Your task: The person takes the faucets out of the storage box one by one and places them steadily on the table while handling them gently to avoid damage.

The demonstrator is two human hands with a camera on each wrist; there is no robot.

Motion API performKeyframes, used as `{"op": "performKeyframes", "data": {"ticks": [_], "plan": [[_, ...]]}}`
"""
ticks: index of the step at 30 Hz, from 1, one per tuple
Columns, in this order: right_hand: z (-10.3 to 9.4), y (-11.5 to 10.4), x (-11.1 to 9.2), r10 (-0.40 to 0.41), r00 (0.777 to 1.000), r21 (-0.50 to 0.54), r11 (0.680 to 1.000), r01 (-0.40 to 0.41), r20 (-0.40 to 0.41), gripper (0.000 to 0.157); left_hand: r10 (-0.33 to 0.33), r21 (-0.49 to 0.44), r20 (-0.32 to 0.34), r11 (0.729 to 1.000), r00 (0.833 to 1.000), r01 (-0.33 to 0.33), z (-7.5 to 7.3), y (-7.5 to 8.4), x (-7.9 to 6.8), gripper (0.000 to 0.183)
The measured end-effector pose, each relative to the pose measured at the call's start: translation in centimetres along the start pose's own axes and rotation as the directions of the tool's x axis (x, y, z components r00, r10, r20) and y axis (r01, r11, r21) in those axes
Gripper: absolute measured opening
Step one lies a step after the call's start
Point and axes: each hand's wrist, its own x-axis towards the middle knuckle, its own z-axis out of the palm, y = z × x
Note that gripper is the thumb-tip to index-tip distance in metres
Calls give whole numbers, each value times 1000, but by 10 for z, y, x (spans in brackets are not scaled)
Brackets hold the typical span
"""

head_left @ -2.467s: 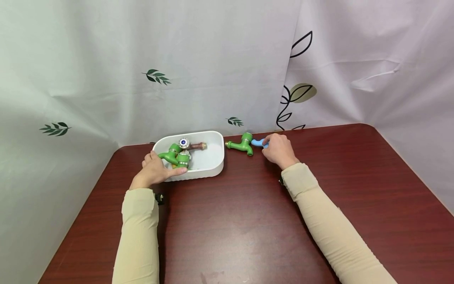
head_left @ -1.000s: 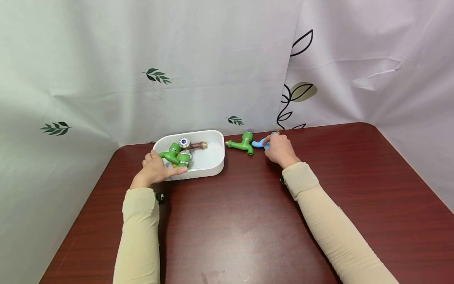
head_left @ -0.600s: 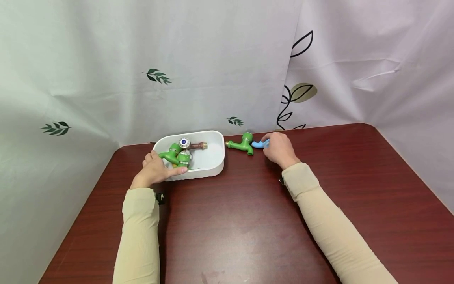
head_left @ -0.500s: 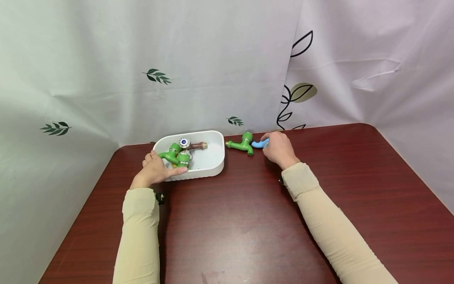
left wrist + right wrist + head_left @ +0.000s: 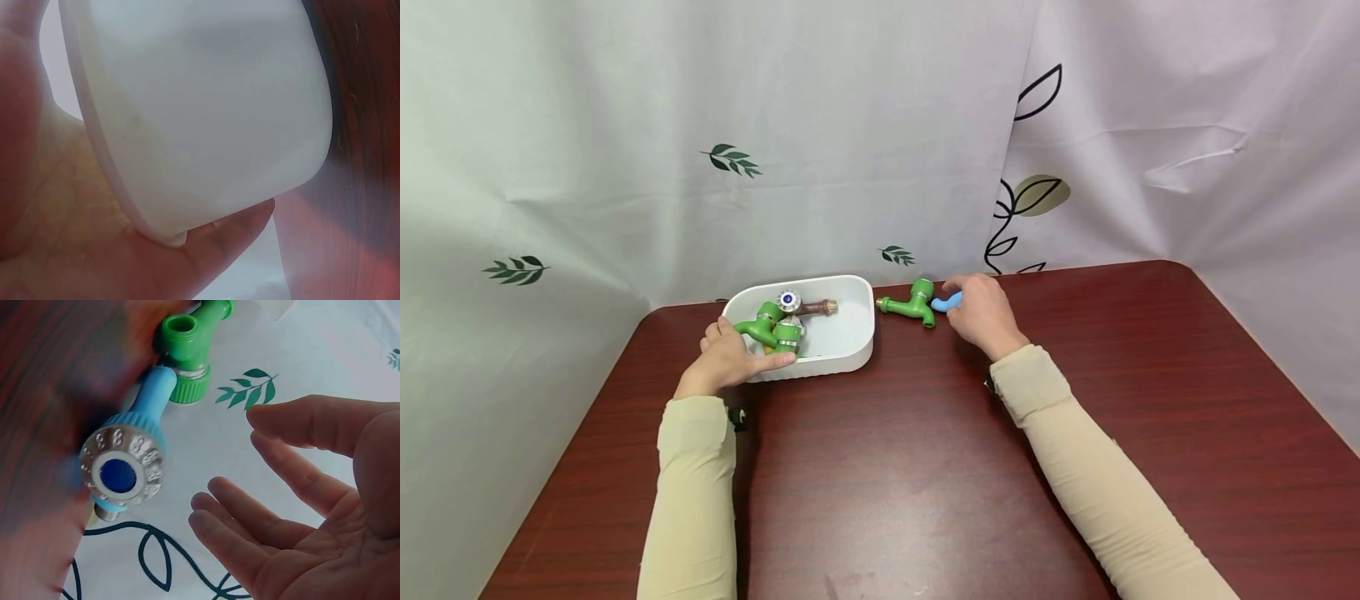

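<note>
My left hand [image 5: 724,360] grips the left end of a white plastic bin [image 5: 850,360], thumb along the front wall and fingers round the far side. In the left wrist view the bin's end wall [image 5: 219,112] fills the space between thumb and fingers. Several taps lie in the bin, among them a green tap [image 5: 758,332] and a brown one [image 5: 815,308]. My right hand [image 5: 988,315] is over a blue tap [image 5: 147,403], its fingers spread and apart from it in the right wrist view. The blue tap's round handle is silver with a blue centre.
A green tap [image 5: 910,308] lies on the dark red table [image 5: 865,483] between the bin and the blue tap, its spout close to the blue one. A white cloth [image 5: 850,167] with leaf prints hangs right behind the table's back edge.
My right hand has let go of the blue tap, its fingers opening and lifting, and has shifted slightly left. The left hand and the bin have stayed in place.
</note>
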Motion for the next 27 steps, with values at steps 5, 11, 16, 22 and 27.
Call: {"op": "performKeyframes", "data": {"ticks": [5, 11, 16, 22, 27], "plan": [[2, -7, -1, -33, 999, 12, 999, 34, -25, 40, -4, -2, 14, 1000, 1000, 4, -2, 1, 0, 149], [5, -14, -2, -48, 998, 39, 998, 50, -32, 40, -11, 9, 40, 1000, 999, 10, -5, 1, -1, 150], [10, -23, -4, -115, 991, 38, 992, 118, -73, 40, -12, 11, 49, 1000, 999, 11, -6, -1, 0, 152], [18, -40, -6, -145, 987, 47, 988, 148, -62, 45, -7, 13, 55, 1000, 998, 7, -6, -3, 0, 151], [24, -53, -8, -161, 986, 72, 984, 164, -43, 46, -3, 9, 56, 1000, 998, 3, -6, -3, -2, 149]]}}
